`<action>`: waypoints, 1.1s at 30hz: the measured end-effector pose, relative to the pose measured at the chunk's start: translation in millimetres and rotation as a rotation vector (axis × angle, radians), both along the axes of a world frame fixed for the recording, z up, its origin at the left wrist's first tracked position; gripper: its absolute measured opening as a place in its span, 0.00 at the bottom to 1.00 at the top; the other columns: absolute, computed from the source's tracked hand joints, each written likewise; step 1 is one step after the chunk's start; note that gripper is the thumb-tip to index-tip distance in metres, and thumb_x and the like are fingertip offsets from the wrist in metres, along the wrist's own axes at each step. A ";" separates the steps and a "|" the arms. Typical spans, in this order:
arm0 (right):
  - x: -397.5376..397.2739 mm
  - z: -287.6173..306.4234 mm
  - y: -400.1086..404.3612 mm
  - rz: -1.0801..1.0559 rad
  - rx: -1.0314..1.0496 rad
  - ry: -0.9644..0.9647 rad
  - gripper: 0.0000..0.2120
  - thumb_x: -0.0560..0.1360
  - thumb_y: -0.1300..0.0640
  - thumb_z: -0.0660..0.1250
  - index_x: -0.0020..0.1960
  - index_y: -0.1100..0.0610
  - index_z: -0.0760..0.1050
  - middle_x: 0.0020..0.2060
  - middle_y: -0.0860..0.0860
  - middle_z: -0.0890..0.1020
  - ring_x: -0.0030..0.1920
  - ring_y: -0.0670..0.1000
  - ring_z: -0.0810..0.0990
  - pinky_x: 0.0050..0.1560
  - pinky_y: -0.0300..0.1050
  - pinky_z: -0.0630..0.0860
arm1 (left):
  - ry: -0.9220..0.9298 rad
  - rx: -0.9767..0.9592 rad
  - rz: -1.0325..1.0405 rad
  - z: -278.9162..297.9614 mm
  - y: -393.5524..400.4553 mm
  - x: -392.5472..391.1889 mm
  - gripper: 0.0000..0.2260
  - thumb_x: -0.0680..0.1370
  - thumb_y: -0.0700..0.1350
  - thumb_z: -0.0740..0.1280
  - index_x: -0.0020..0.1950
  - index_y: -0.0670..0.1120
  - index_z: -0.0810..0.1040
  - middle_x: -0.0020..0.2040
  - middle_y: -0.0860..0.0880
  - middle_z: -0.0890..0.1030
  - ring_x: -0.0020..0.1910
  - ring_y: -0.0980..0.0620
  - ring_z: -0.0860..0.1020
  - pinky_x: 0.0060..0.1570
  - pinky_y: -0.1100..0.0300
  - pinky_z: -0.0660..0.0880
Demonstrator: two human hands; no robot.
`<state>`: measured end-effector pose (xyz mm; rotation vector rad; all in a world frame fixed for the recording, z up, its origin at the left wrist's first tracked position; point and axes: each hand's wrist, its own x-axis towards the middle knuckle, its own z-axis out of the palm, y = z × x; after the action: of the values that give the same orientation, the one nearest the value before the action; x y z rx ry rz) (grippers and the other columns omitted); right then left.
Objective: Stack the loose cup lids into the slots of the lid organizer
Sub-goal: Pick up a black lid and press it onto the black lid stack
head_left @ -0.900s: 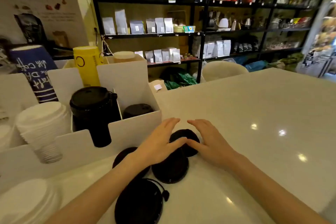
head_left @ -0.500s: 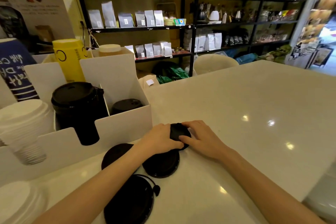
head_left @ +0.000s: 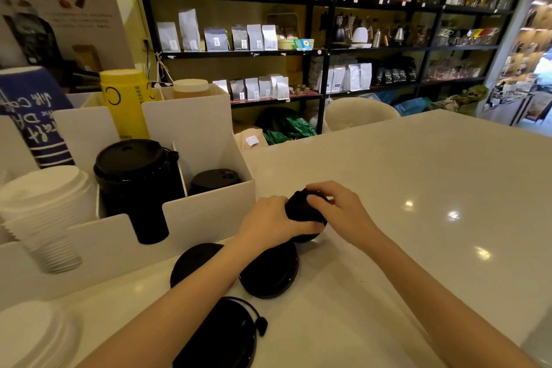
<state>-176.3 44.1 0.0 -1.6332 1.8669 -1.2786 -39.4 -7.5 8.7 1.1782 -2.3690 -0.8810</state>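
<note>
Both hands, the left hand [head_left: 268,218] and the right hand [head_left: 340,209], grasp one small black lid [head_left: 301,210] just above the table [head_left: 418,188]. It is better to lift it level and drop it on the short stack [head_left: 215,179] in the organizer [head_left: 209,212].

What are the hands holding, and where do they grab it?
Both hands hold a small black lid: left hand at its left edge, right hand fingers over its top right.

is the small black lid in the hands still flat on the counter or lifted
Lifted and tipped: both the left hand and right hand grip the small black lid, raised off the counter.
</note>
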 end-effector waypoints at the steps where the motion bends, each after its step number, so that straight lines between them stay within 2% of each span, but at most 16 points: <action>1: -0.1 5.7 -0.4 -0.006 -0.039 0.027 0.13 0.74 0.57 0.61 0.57 0.56 0.74 0.56 0.53 0.78 0.55 0.49 0.75 0.56 0.40 0.71 | 0.056 0.006 0.003 2.9 1.9 0.3 0.22 0.63 0.60 0.71 0.49 0.46 0.78 0.44 0.48 0.83 0.42 0.52 0.79 0.45 0.53 0.79; 4: 4.9 25.7 -5.2 0.005 -0.150 0.113 0.12 0.74 0.57 0.61 0.56 0.57 0.75 0.53 0.52 0.79 0.52 0.47 0.75 0.50 0.30 0.68 | 0.216 0.016 0.026 15.1 4.6 4.7 0.23 0.64 0.58 0.72 0.54 0.48 0.76 0.46 0.51 0.81 0.44 0.55 0.79 0.44 0.59 0.78; 8: 17.7 50.2 -12.9 0.037 -0.273 0.113 0.11 0.75 0.57 0.60 0.56 0.56 0.75 0.51 0.51 0.79 0.51 0.46 0.75 0.49 0.29 0.69 | 0.364 -0.044 0.108 36.4 6.5 17.4 0.25 0.64 0.57 0.72 0.58 0.50 0.73 0.45 0.56 0.77 0.43 0.58 0.76 0.37 0.70 0.73; 10: 28.1 60.8 -15.5 0.063 -0.341 0.070 0.11 0.75 0.56 0.60 0.55 0.55 0.75 0.49 0.48 0.77 0.50 0.44 0.74 0.48 0.26 0.70 | 0.444 -0.142 0.144 47.3 10.0 28.3 0.26 0.64 0.56 0.73 0.59 0.52 0.73 0.43 0.60 0.76 0.44 0.59 0.76 0.38 0.71 0.73; 13: 46.5 75.5 -18.0 0.092 -0.440 -0.011 0.13 0.73 0.51 0.58 0.55 0.53 0.74 0.46 0.44 0.76 0.51 0.44 0.75 0.49 0.33 0.74 | 0.523 -0.265 0.178 62.0 14.8 48.2 0.25 0.63 0.55 0.74 0.58 0.54 0.72 0.42 0.65 0.72 0.46 0.60 0.74 0.42 0.69 0.73; 16: 67.7 87.3 -23.4 0.146 -0.502 -0.077 0.12 0.72 0.51 0.57 0.54 0.49 0.72 0.46 0.37 0.74 0.52 0.44 0.75 0.51 0.43 0.77 | 0.528 -0.369 0.204 75.4 12.3 72.2 0.26 0.63 0.55 0.74 0.59 0.56 0.71 0.46 0.63 0.73 0.49 0.62 0.73 0.42 0.73 0.72; 18: 82.4 91.5 -30.8 0.188 -0.530 -0.121 0.13 0.73 0.51 0.56 0.55 0.49 0.72 0.47 0.37 0.74 0.53 0.42 0.74 0.53 0.41 0.76 | 0.515 -0.423 0.215 82.7 6.6 89.7 0.28 0.62 0.55 0.74 0.60 0.56 0.70 0.48 0.64 0.73 0.48 0.65 0.72 0.42 0.79 0.70; 20: 96.8 92.7 -39.8 0.222 -0.545 -0.160 0.14 0.73 0.51 0.56 0.57 0.49 0.72 0.48 0.37 0.74 0.53 0.37 0.73 0.53 0.33 0.74 | 0.518 -0.436 0.236 88.0 -0.3 107.9 0.29 0.62 0.54 0.74 0.61 0.55 0.70 0.49 0.64 0.72 0.49 0.66 0.72 0.43 0.80 0.69; 23: 118.1 89.0 -51.9 0.300 -0.524 -0.210 0.16 0.73 0.53 0.55 0.59 0.50 0.72 0.51 0.38 0.75 0.54 0.34 0.72 0.53 0.26 0.70 | 0.550 -0.398 0.256 93.1 -10.0 137.3 0.27 0.62 0.49 0.76 0.57 0.59 0.69 0.53 0.62 0.73 0.54 0.65 0.72 0.50 0.78 0.69; 26: 137.7 80.5 -59.6 0.382 -0.470 -0.264 0.18 0.73 0.53 0.55 0.62 0.51 0.71 0.54 0.42 0.77 0.56 0.36 0.72 0.53 0.23 0.67 | 0.624 -0.332 0.267 96.1 -16.7 164.5 0.27 0.60 0.48 0.75 0.58 0.55 0.72 0.55 0.58 0.76 0.58 0.63 0.73 0.57 0.73 0.70; 30: 154.5 68.4 -63.0 0.464 -0.436 -0.294 0.15 0.77 0.58 0.56 0.61 0.46 0.68 0.52 0.36 0.76 0.54 0.29 0.71 0.53 0.21 0.65 | 0.655 -0.280 0.292 95.1 -23.1 187.7 0.23 0.64 0.45 0.73 0.57 0.54 0.74 0.58 0.56 0.77 0.62 0.58 0.72 0.65 0.57 0.68; 33: 159.6 61.0 -67.3 0.498 -0.379 -0.321 0.15 0.77 0.59 0.55 0.60 0.44 0.68 0.53 0.35 0.75 0.55 0.29 0.71 0.54 0.21 0.66 | 0.616 -0.226 0.274 93.4 -28.5 199.9 0.24 0.65 0.47 0.71 0.60 0.52 0.74 0.62 0.51 0.76 0.63 0.54 0.73 0.65 0.46 0.69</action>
<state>-16.7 -23.2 61.0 -1.7861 0.9884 -1.6000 160.5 -36.0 102.1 0.9382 -1.7132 -0.7260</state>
